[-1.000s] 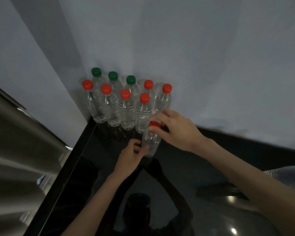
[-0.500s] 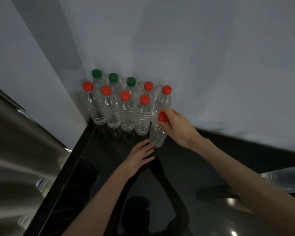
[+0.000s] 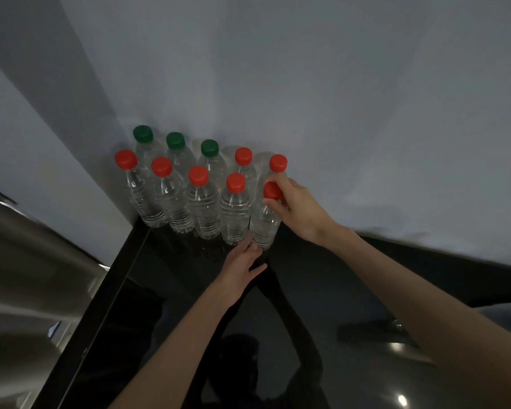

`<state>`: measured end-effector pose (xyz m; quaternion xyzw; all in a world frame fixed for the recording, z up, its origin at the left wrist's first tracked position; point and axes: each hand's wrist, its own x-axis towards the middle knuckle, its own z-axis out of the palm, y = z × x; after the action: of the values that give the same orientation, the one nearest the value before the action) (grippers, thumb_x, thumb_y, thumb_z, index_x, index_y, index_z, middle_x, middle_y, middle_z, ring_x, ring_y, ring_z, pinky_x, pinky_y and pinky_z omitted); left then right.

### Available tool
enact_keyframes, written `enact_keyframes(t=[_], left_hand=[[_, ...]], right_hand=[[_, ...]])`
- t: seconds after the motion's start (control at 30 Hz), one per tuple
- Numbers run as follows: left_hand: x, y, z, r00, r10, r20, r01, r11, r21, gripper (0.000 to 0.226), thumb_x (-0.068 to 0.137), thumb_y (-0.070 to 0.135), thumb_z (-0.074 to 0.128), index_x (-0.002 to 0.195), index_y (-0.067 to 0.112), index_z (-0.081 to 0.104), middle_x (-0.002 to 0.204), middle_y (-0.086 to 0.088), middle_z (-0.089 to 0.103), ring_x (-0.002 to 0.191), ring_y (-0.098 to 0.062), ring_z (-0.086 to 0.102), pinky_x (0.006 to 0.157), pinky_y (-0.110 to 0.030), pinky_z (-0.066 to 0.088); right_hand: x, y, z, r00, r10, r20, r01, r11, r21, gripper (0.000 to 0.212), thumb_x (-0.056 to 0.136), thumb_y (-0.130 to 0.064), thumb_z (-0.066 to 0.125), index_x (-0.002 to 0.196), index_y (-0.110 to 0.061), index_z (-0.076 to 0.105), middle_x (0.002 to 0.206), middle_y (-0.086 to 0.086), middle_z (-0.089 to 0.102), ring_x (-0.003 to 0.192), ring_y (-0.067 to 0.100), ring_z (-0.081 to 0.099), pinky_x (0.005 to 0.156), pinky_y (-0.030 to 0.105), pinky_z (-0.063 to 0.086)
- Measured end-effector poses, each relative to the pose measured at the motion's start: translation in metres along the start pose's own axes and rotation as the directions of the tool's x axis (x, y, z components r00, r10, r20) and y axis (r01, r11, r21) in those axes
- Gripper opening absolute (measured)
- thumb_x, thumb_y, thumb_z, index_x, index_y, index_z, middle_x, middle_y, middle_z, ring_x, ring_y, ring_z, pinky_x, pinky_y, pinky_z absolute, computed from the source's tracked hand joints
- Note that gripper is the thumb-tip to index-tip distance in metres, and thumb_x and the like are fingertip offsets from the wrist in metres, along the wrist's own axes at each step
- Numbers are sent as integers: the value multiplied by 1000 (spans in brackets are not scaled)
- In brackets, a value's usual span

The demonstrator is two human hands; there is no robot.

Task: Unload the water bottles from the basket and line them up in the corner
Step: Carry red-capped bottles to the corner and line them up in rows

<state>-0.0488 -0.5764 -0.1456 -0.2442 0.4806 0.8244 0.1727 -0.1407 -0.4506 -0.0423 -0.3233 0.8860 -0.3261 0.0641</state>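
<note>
Where two pale walls (image 3: 337, 98) meet above a glossy black counter (image 3: 322, 293), clear water bottles (image 3: 174, 202) stand grouped in the corner in two rows. The back row (image 3: 209, 160), set against the wall, carries three green caps followed by two red ones. The front row (image 3: 202, 208) holds four red-capped bottles standing upright side by side, and a fifth bottle (image 3: 264, 224) sits at its right end, just beside the fourth. The right hand (image 3: 297, 208) grips this fifth bottle at the top, thumb and fingers curled round its red cap (image 3: 271, 191). The left hand (image 3: 239, 268) reaches low over the counter, fingers straight and close together, their tips touching the foot of the same bottle. Dark reflections of both arms show in the counter's surface.
</note>
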Motion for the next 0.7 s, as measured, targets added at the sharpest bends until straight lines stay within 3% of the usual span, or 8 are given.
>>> enact_keyframes(t=[0.17,0.3,0.4,0.5,0.7], left_hand=[[-12,4,2,1000,16,13,-17,995,97,56,97,8,45,144,36,34,141,15,46,136,-10,36,104,-39,37],[-35,8,6,998,55,11,-56,982,182,57,96,13,50,146,32,31,148,6,41,135,-14,38,103,-35,36],[-57,10,20,990,142,-2,-135,946,295,48,95,13,52,141,27,43,134,7,54,127,-12,46,107,-35,38],[-74,6,43,961,275,8,-253,873,416,38,94,15,55,131,24,55,111,21,62,114,-2,55,106,-33,41],[-97,-18,116,875,459,157,-464,699,545,26,93,11,54,113,24,64,107,10,69,105,-8,63,93,-24,48]], right_hand=[[-7,-2,-9,999,36,14,-37,999,38,36,93,-17,57,126,-19,45,92,5,61,76,15,57,68,22,45],[-35,-14,-33,996,87,7,-87,996,3,47,94,-20,56,137,-24,39,98,-1,64,90,16,63,81,28,52],[-74,-21,-54,994,103,-30,-106,987,-119,42,94,-27,54,134,-30,42,108,-3,66,102,14,62,86,35,52],[-120,-23,-74,990,116,-85,-131,972,-194,38,95,-29,53,132,-33,45,112,-8,64,104,11,60,83,29,50],[-219,-19,-111,962,106,-251,-181,938,-296,35,93,-30,54,128,-31,50,110,-11,64,104,13,59,78,42,55]])
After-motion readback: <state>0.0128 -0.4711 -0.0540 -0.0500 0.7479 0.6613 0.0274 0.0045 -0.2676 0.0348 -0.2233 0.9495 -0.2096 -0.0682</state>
